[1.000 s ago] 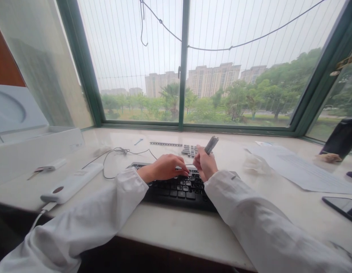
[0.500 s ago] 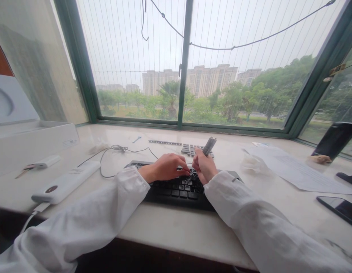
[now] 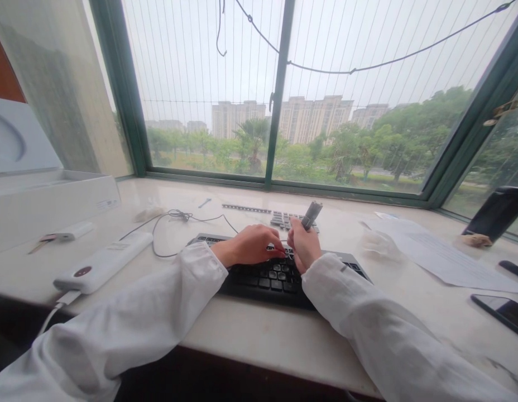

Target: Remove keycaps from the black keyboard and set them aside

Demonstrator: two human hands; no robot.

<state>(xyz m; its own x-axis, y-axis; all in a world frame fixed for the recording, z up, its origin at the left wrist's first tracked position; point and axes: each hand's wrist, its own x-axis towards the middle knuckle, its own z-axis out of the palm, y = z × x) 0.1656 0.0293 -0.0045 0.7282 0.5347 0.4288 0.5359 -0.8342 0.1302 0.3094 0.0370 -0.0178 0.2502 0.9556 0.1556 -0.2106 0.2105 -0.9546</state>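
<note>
A black keyboard [image 3: 264,283] lies under both hands, and several of its key spots lack caps. My left hand [image 3: 254,245] hovers over its upper middle, thumb and fingers pinched together; whatever lies between the tips is too small to make out. Close beside it, my right hand [image 3: 305,244] is wrapped round a dark grey tool handle [image 3: 312,214] that sticks up out of the fist. The tool's lower end is hidden by the fingers. Loose keycaps [image 3: 279,219] lie in rows behind the keyboard, partly covered by the right hand.
Left are a white power bank [image 3: 106,262] with a cable, a white box [image 3: 75,192] and a dark cord [image 3: 179,215]. A dark strip [image 3: 246,209] and a small blue piece [image 3: 205,203] lie behind. Right are a plastic bag [image 3: 380,245], papers [image 3: 435,251] and a phone [image 3: 504,312].
The whole view has shifted slightly, so things appear a little further right. Both hands keep nearly the same place over the keyboard, and the right still holds the grey tool.
</note>
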